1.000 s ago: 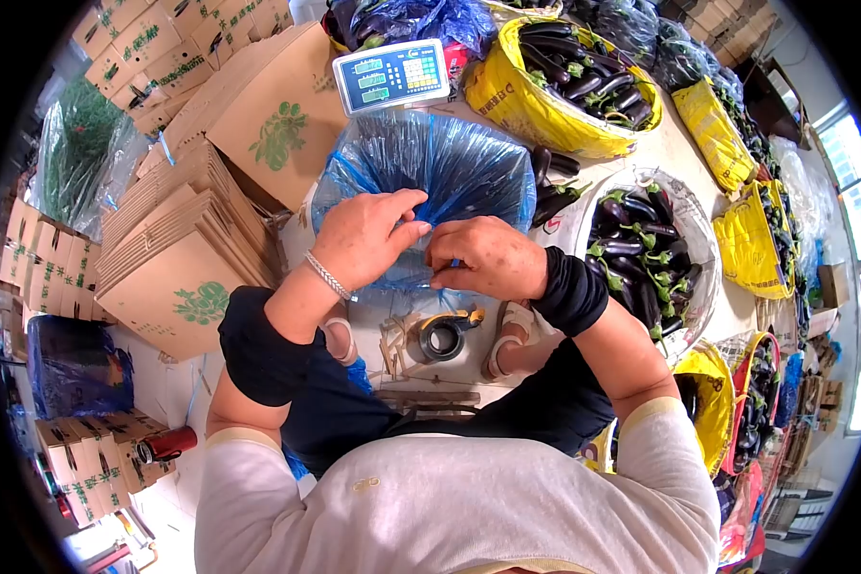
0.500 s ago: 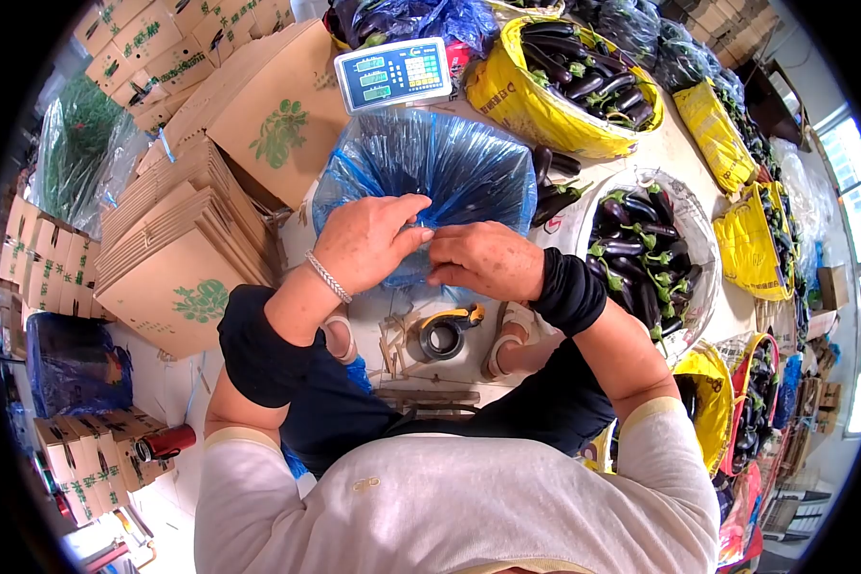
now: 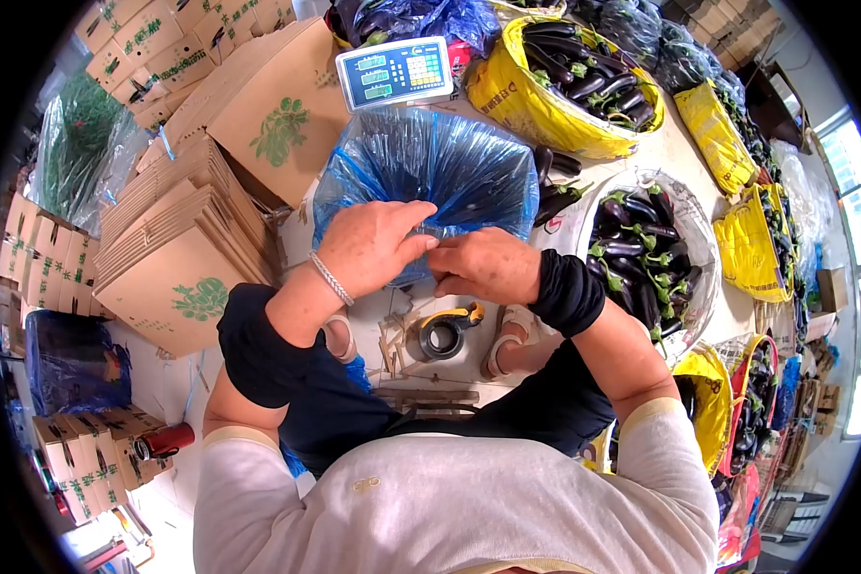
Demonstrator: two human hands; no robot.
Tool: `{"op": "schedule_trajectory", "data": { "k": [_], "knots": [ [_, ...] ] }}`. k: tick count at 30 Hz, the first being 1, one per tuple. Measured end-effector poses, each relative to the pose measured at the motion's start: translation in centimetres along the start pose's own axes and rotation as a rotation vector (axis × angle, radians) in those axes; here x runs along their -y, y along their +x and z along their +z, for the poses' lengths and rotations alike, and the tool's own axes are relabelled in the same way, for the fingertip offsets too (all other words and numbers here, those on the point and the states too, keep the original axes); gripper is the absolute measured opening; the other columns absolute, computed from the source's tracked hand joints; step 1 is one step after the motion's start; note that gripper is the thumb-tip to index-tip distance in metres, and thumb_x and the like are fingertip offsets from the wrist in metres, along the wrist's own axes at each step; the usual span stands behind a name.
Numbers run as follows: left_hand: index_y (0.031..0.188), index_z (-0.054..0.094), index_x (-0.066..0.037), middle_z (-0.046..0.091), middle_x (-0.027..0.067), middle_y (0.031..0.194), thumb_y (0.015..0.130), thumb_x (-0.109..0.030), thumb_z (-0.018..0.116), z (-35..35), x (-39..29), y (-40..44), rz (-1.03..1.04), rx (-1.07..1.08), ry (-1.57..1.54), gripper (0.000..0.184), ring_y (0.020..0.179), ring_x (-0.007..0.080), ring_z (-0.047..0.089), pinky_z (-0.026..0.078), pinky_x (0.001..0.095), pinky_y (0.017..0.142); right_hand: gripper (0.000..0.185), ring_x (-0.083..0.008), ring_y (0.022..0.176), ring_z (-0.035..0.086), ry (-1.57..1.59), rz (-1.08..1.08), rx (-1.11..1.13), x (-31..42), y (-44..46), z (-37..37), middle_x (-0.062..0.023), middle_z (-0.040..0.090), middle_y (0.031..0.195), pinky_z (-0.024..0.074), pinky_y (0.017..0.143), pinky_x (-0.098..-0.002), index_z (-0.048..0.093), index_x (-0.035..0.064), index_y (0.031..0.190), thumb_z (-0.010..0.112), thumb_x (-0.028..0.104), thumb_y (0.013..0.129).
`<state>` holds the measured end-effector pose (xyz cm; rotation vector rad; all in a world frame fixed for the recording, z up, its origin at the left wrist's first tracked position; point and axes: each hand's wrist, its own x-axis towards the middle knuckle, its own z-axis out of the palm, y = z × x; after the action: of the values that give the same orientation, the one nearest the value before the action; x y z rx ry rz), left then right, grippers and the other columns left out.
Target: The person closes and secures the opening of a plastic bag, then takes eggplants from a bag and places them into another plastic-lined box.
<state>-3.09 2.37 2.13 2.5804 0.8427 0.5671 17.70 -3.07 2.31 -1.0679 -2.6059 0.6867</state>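
A blue plastic bag (image 3: 430, 158) is spread over an open container in front of me, with dark shapes faintly visible inside. At its near edge, my left hand (image 3: 375, 247) has its fingers pinched on the gathered film. My right hand (image 3: 488, 266) is closed on the same part of the bag, its fingertips touching those of my left hand. What lies between the fingertips is mostly hidden. Just behind the bag stands a digital scale display (image 3: 394, 74).
Flattened cartons (image 3: 177, 249) lean at the left. A white sack of eggplants (image 3: 646, 253) and a yellow basket (image 3: 564, 105) of eggplants stand at the right. Between my feet lies a tape dispenser (image 3: 444, 335) beside small brown strips (image 3: 392, 344).
Both hands have shifted very slightly and their fingertips have come together at the bag's near edge. The bag and its surroundings look almost the same.
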Motion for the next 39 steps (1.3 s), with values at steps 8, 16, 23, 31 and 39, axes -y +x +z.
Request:
{"op": "schedule_trajectory", "data": {
  "k": [8,16,23,31,39],
  "knots": [
    [0.115,0.062,-0.009,0.068,0.0138,0.103,0.088,-0.031,0.062,0.0,-0.2,-0.1,0.013,0.029,0.001,0.035,0.092,0.0336,0.065,0.053,0.0441,0.076,0.03,-0.0345,0.077,0.066,-0.159,0.024,0.089,0.0,0.0,0.5,-0.0148,0.066,0.081,0.0523,0.066,-0.0435,0.062,0.0046,0.087,0.064,0.034,0.088],
    [0.117,0.061,-0.009,0.068,0.0142,0.105,0.088,-0.031,0.061,0.0,-0.3,-0.1,-0.005,0.057,-0.006,0.037,0.093,0.0343,0.065,0.052,0.0438,0.078,0.016,-0.0331,0.08,0.067,-0.295,0.026,0.109,-1.1,-0.4,1.5,-0.0138,0.067,0.083,0.0537,0.065,-0.0429,0.063,0.006,0.094,0.061,0.02,0.086],
    [0.114,0.062,-0.007,0.068,0.0137,0.101,0.087,-0.03,0.062,0.3,-0.2,-0.1,0.045,0.029,-0.004,0.035,0.09,0.0335,0.065,0.053,0.0435,0.075,0.014,-0.0329,0.077,0.068,-0.329,0.016,0.054,-1.2,-0.4,1.9,-0.0132,0.067,0.084,0.0546,0.066,-0.0418,0.063,0.0069,0.096,0.057,0.015,0.086],
    [0.114,0.062,-0.008,0.068,0.0132,0.101,0.087,-0.03,0.062,0.4,-0.2,-0.2,0.032,0.043,0.0,0.035,0.09,0.0331,0.065,0.053,0.0433,0.075,0.028,-0.0341,0.074,0.067,-0.307,0.046,0.12,-1.4,-0.3,1.8,-0.0145,0.067,0.077,0.0534,0.065,-0.0434,0.065,0.0058,0.086,0.063,0.034,0.086],
    [0.115,0.062,-0.009,0.068,0.0132,0.1,0.087,-0.031,0.062,0.4,-0.3,-0.2,0.027,0.053,0.003,0.035,0.09,0.0329,0.065,0.053,0.0431,0.075,0.018,-0.0332,0.074,0.068,-0.371,0.012,0.085,-1.8,-0.4,2.3,-0.0145,0.067,0.079,0.054,0.062,-0.0417,0.065,0.006,0.094,0.063,0.02,0.083]
  ]
}}
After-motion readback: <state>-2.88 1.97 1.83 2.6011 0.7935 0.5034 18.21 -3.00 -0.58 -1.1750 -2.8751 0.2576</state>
